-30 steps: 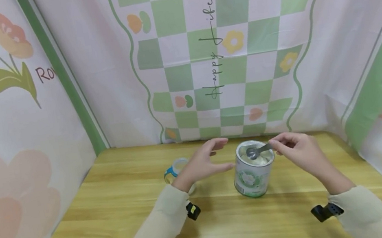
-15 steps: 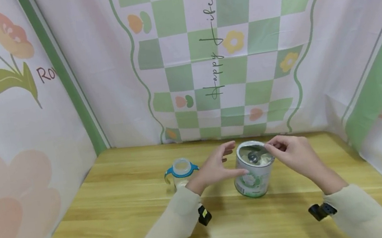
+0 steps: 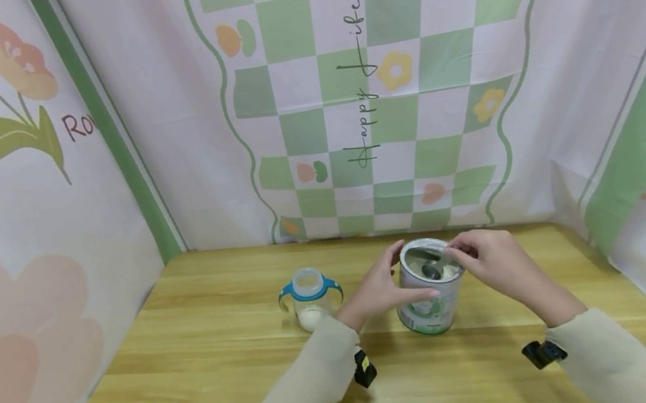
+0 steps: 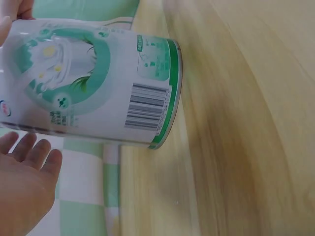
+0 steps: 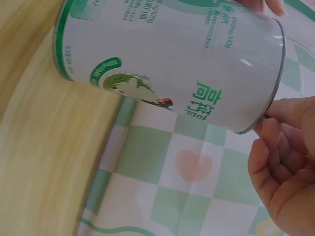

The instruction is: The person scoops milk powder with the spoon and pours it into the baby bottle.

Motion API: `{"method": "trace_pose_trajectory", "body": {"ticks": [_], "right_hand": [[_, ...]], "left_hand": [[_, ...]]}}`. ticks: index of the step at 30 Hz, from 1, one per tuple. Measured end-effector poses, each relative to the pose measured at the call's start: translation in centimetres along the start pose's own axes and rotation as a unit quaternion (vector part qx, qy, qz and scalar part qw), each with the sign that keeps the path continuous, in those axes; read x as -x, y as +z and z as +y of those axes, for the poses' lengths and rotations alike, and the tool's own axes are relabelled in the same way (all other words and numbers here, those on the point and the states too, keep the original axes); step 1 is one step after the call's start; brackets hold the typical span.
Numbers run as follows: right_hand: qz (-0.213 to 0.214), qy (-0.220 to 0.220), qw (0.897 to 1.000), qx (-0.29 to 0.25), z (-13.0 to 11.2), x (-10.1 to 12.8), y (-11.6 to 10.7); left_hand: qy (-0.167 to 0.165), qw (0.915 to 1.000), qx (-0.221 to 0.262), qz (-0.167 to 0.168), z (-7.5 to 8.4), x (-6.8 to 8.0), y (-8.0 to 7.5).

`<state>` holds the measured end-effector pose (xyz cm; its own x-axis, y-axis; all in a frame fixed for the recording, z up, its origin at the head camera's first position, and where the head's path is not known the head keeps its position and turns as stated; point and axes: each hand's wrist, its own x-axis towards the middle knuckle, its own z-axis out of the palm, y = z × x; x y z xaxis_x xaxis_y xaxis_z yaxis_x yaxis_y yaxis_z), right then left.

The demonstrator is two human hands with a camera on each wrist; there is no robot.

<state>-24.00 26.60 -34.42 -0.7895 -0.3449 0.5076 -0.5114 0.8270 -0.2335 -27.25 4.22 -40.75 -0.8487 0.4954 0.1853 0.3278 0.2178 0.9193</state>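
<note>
A white-and-green milk powder can (image 3: 431, 316) stands upright on the table, its top off and pale powder inside. My right hand (image 3: 494, 263) pinches the handle of a metal measuring spoon (image 3: 432, 271), whose bowl is inside the can's mouth. In the right wrist view, the fingertips of the right hand (image 5: 288, 167) are at the rim, and the spoon is mostly hidden. My left hand (image 3: 381, 288) is spread around the can's left side, thumb in front. Fingers of the left hand (image 4: 29, 182) look relaxed beside the can (image 4: 98, 78) in the left wrist view; contact is unclear.
Left of the can, a clear cup with a blue two-handled ring (image 3: 309, 290) stands on the wooden table (image 3: 208, 358), pale contents at its bottom. A green-and-white checked curtain (image 3: 366, 153) hangs behind the table's back edge.
My left hand has moved right, from in front of the cup to around the can, uncovering the cup. My right hand has lowered the spoon from above the rim into the can.
</note>
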Motion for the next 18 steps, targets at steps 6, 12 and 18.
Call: {"method": "trace_pose_trajectory", "body": {"ticks": [6, 12, 18], "right_hand": [[-0.036, -0.020, 0.999, 0.000, -0.6, -0.6, -0.3], [-0.065, -0.011, 0.998, -0.002, -0.9, -1.0, -0.4], [-0.088, -0.003, 0.996, -0.006, -1.3, -1.2, -0.2]], "left_hand": [[0.014, 0.9993, 0.034, -0.001, 0.0, -0.4, 0.9], [-0.014, 0.9990, 0.042, 0.008, -0.1, -0.6, 1.4], [0.010, 0.9977, 0.067, -0.003, -0.7, -0.9, 1.6]]}}
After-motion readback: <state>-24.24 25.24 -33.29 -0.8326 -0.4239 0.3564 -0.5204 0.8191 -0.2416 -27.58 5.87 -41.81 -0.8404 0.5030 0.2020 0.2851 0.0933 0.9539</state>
